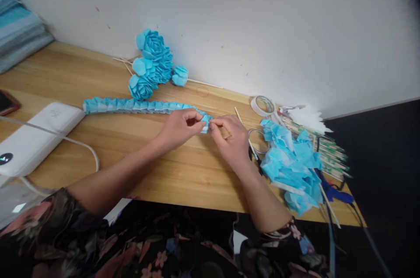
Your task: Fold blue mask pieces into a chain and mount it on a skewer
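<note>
Wooden bench (157,177) carries pleated blue paper strip (124,106), extending to nine o'clock; left grip (179,128) and right grip (233,139) pinch its end. Paper roses (151,46) at eleven seem already formed; crumpled paper pieces (282,164) at four seem unassembled

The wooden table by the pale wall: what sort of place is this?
Probably a small craft corner, perhaps at home, though little of the room shows. The long pleated blue strip, the blue flowers that look like paper and the white roll of tape suggest handmade work.
</note>
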Motion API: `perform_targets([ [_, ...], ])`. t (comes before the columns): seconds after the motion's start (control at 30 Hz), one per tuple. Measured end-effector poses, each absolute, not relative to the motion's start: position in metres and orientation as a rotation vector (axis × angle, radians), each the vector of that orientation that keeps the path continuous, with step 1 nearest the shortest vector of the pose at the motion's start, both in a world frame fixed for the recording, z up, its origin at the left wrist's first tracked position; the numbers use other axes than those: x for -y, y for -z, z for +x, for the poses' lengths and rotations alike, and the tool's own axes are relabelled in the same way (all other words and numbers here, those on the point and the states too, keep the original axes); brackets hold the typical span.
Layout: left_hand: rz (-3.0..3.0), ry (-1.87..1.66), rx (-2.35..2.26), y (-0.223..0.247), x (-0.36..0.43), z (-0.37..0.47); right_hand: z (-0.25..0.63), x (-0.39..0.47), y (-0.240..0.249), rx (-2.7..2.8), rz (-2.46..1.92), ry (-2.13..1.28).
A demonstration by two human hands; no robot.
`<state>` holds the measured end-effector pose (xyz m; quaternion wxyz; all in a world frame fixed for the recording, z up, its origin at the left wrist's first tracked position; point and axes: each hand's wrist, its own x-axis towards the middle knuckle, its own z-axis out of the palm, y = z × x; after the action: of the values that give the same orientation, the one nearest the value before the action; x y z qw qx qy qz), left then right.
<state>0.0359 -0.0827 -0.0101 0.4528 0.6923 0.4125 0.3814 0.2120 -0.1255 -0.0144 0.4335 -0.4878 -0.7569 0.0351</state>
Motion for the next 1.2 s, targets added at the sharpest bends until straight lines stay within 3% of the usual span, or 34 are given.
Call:
perform_targets([
  [0.3, 1.546, -1.054, -1.084, 0.011, 0.069, 0.026, 0.217, 0.12, 0.018, 1.668, -1.33, -0.261],
  [0.73, 1.3, -1.154, -1.054, 0.015, 0.053, 0.021, 0.186, 0.127, 0.037, 2.337, -0.961, -0.573],
  [0.9, 1.301, -1.136, -1.029, 0.01, 0.054, 0.02, 0.196, 0.127, 0.034, 2.117, -1.122, -0.628],
  [1.07, 1.268, -1.129, -1.024, 0.009, 0.054, 0.018, 0.193, 0.13, 0.032, 2.06, -1.3, -0.898],
  [1.2, 1.198, -1.133, -0.946, 0.015, 0.05, 0.016, 0.169, 0.138, 0.018, 2.307, -0.983, -1.031],
])
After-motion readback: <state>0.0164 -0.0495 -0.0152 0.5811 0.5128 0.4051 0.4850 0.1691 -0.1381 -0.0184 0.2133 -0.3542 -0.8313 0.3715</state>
